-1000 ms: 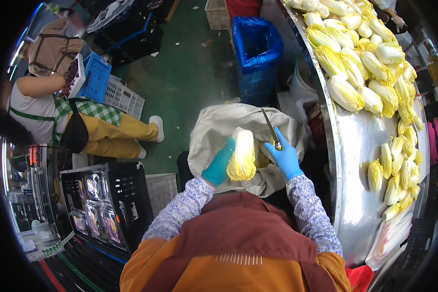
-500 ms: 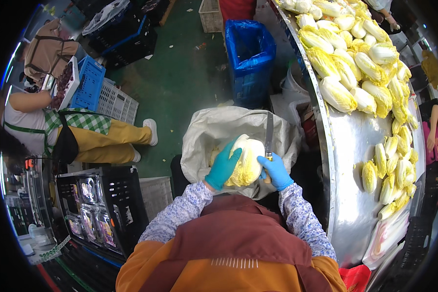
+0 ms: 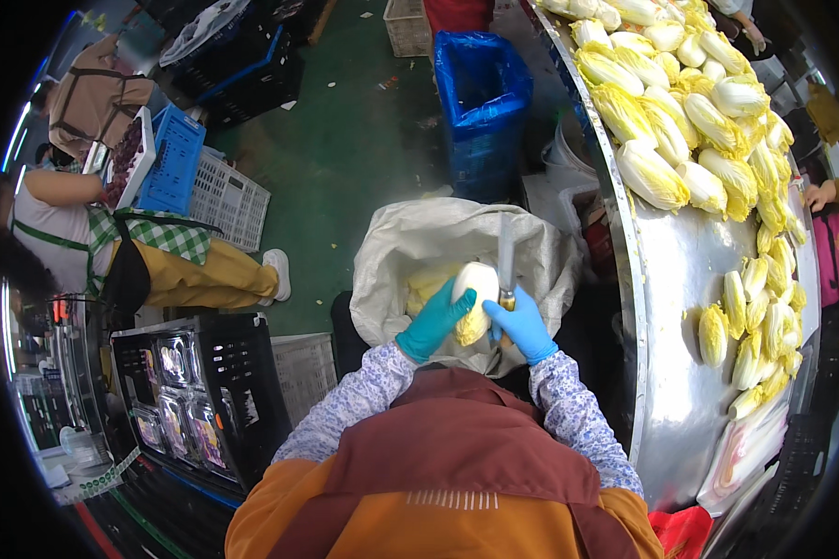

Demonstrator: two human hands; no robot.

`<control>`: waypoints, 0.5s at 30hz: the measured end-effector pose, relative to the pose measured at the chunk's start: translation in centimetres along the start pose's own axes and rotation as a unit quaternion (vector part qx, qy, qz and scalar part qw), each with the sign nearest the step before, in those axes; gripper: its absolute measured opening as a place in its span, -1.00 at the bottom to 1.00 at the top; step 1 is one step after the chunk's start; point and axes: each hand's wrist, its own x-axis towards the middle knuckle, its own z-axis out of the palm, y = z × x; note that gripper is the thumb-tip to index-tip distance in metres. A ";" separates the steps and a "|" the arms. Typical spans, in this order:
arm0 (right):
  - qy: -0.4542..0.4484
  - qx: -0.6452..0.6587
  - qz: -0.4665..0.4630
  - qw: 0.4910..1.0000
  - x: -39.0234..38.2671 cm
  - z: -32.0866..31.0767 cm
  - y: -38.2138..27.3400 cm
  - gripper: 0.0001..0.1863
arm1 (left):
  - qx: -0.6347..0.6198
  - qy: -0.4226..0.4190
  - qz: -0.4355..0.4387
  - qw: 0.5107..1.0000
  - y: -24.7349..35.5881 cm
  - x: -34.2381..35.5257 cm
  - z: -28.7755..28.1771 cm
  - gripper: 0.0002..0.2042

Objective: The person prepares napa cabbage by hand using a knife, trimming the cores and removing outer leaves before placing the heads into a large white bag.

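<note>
My left hand (image 3: 429, 328), in a green glove, grips a napa cabbage (image 3: 476, 296) from its left side, pale end up and yellow leaves toward me. In a blue glove, my right hand (image 3: 529, 331) is closed around the handle of a knife (image 3: 506, 253), whose blade points away from me. The knife is just right of the cabbage, and my right fingers are close to the cabbage's side; whether they touch it I cannot tell. Below both hands, a large white woven sack (image 3: 379, 244) gapes wide, with loose yellow-white leaves (image 3: 426, 287) inside.
On my right runs a metal table (image 3: 667, 363) piled with napa cabbages (image 3: 653, 175). A blue-lined bin (image 3: 483, 154) stands beyond the sack. To my left are a black crate (image 3: 242, 391) of clear packs and a person (image 3: 56, 210) beside a tray of dark fruit (image 3: 126, 163).
The cabbage in my left hand looks narrower, and more loose leaves show in the sack. My right hand and the knife have shifted slightly, the blade now bright.
</note>
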 end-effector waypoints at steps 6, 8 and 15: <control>0.000 -0.154 -0.098 0.983 0.0 0.7 -2.1 -0.26 | 0.124 0.102 0.103 0.982 -0.5 -0.8 0.6 -0.42; -0.008 -0.162 -0.093 0.982 0.0 0.6 -2.3 -0.27 | 0.109 0.093 0.092 0.985 -0.3 -0.8 0.7 -0.42; -0.052 -0.116 -0.045 0.991 0.9 -0.8 -1.3 -0.30 | -0.332 0.023 -0.077 0.940 0.5 -2.0 -1.8 -0.43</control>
